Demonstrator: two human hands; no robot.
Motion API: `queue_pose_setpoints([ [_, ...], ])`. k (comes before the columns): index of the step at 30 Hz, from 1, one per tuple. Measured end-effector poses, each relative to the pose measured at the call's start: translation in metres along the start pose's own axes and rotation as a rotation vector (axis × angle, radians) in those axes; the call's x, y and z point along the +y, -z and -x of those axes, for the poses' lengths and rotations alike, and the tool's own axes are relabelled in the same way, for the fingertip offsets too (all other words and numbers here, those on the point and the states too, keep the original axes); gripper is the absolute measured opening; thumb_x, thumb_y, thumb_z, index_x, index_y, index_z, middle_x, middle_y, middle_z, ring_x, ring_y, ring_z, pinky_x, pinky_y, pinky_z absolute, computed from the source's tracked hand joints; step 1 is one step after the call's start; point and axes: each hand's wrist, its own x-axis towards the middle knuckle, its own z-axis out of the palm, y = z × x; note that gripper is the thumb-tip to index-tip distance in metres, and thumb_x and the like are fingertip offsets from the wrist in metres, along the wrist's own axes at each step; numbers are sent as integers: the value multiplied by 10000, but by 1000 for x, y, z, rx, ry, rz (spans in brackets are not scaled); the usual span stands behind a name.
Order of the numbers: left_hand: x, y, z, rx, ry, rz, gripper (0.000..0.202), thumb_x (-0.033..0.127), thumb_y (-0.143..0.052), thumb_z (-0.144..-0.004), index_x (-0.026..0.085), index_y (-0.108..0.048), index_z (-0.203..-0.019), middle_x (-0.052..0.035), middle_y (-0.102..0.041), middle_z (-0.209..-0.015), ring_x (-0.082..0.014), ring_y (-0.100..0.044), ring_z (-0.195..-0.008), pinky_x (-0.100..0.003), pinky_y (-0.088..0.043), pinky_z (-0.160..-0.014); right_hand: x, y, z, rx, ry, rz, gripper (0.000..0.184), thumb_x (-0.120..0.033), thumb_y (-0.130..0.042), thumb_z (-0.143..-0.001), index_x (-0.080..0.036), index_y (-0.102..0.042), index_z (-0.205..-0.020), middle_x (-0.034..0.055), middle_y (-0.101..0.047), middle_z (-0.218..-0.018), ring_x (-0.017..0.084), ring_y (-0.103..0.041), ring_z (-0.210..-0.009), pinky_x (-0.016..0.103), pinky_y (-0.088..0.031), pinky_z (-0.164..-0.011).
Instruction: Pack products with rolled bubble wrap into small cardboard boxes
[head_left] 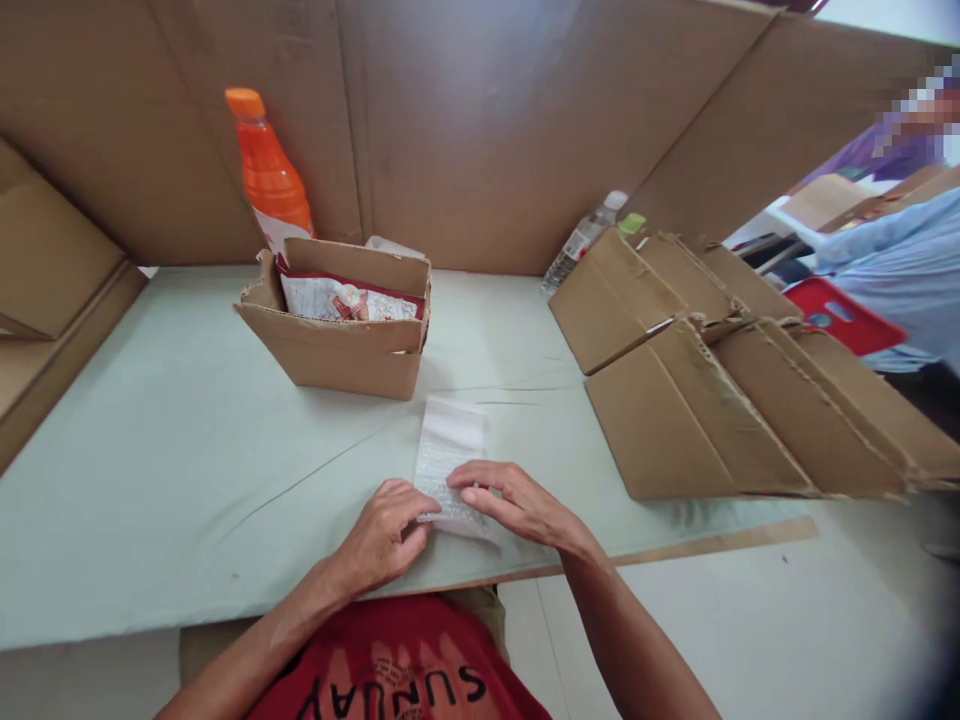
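Note:
A small clear bubble-wrap pouch (pixel 450 440) lies flat on the pale green table top (pixel 172 440), its near end under both hands. My left hand (pixel 386 535) has its fingers curled, pinching the pouch's near left edge. My right hand (pixel 517 505) lies across the near end, fingers pressed together on the plastic. The far half of the pouch is uncovered.
An open cardboard box (pixel 337 340) holding printed packets stands behind the pouch, an orange bottle (pixel 268 170) behind it. Flattened cardboard pieces (pixel 735 400) lie at the right, with clear bottles (pixel 581 240) beyond. Cardboard walls surround the table. Another person sits at far right.

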Motion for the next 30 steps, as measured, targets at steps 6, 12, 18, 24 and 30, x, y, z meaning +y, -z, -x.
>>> queue_pose_setpoints([
  [6,1,1,10,-8,47,16,288,39,-496,-744,204,-660,-912,-21,-731,-801,-180,-652,-755,-348,-483,-784,35,-1,-29,253,48,288,330,-282,-614,-940,-261,-690,-1260,89,-654,-1367,266,-591,-1292,501,-442,-1132],
  [12,2,6,12,-2,179,11,217,127,-520,-845,206,-693,-949,-27,-750,-842,-179,-675,-791,-308,-493,-758,30,17,-23,549,24,363,395,-255,-585,-931,-259,-646,-1321,98,-573,-1467,298,-530,-1357,555,-418,-1132],
  [18,1,6,5,-12,359,-70,388,215,-547,-885,192,-629,-1264,-16,-706,-819,-165,-617,-684,-281,-486,-672,14,-18,14,419,-23,40,267,-316,-600,-950,-261,-697,-1192,62,-755,-1114,229,-704,-1017,403,-566,-908],
  [24,-11,-4,-2,5,243,-438,571,170,-562,-864,183,-485,-1430,-64,-682,-893,-228,-615,-823,-358,-487,-792,11,-64,29,588,106,314,259,-212,-591,-927,-262,-681,-1165,93,-724,-1159,261,-665,-1071,457,-507,-926],
  [30,-5,1,8,108,128,-410,539,234,-571,-915,207,-452,-1441,-144,-621,-1237,-281,-589,-1112,-434,-468,-954,21,-88,29,357,101,519,295,-203,-618,-917,-240,-670,-1205,124,-691,-1268,305,-625,-1142,495,-483,-930],
])
